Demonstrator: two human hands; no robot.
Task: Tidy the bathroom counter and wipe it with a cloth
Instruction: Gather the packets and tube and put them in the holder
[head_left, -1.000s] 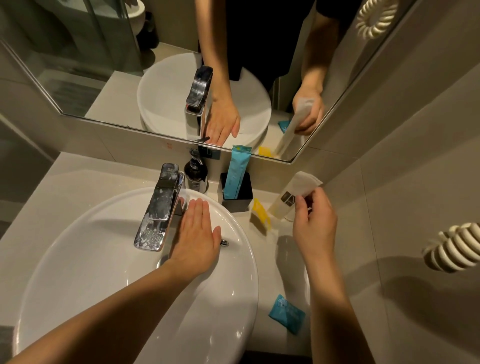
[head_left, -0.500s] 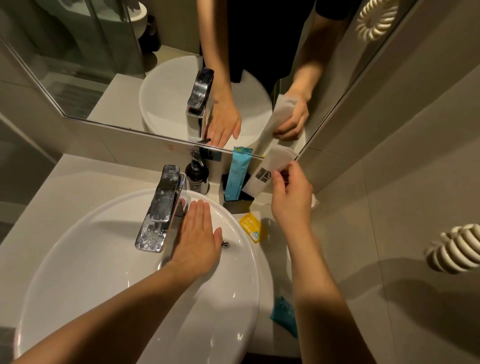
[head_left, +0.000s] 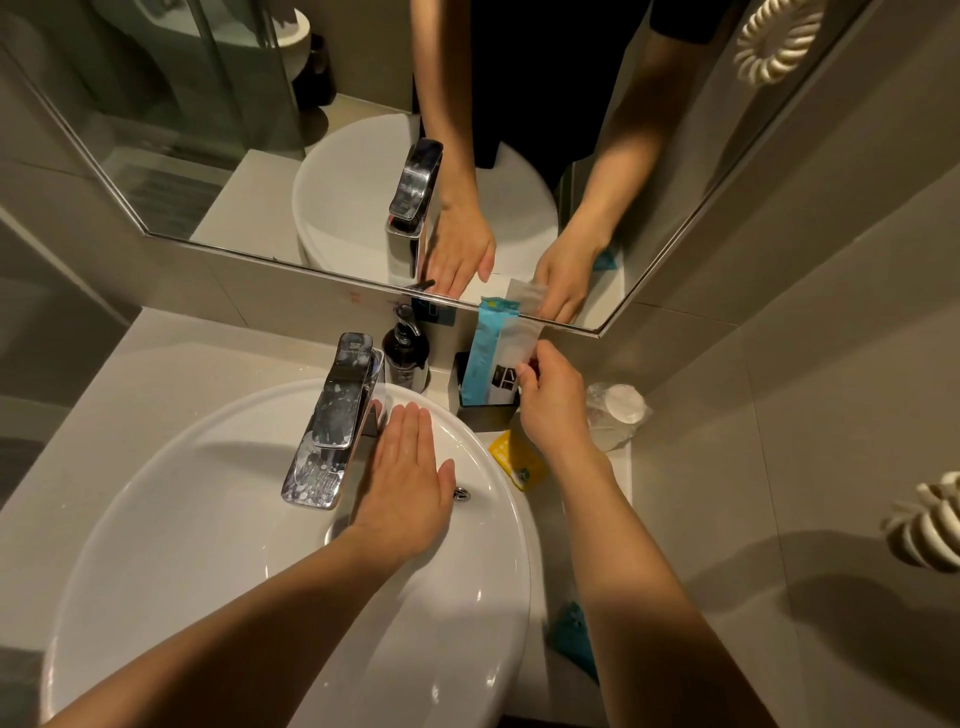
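My right hand (head_left: 550, 405) pinches a white sachet (head_left: 511, 353) whose lower end stands inside a black holder (head_left: 485, 413) at the back of the counter, beside a blue sachet (head_left: 480, 353) standing in the same holder. My left hand (head_left: 410, 488) rests flat, fingers together, on the rim of the white basin (head_left: 208, 519) just right of the chrome tap (head_left: 335, 421). A yellow packet (head_left: 517, 460) lies on the counter (head_left: 156, 374) under my right wrist. A teal packet (head_left: 574, 639) lies near the front, partly hidden by my right forearm.
A dark pump bottle (head_left: 407, 353) stands behind the tap. A clear-wrapped white round item (head_left: 618, 415) sits at the counter's right end against the wall. A mirror (head_left: 363, 156) runs above the counter. A coiled white cord (head_left: 930, 519) hangs on the right wall.
My right hand carried the white sachet from the right side of the counter leftward and set its end down into the black holder. My left hand stayed on the basin rim.
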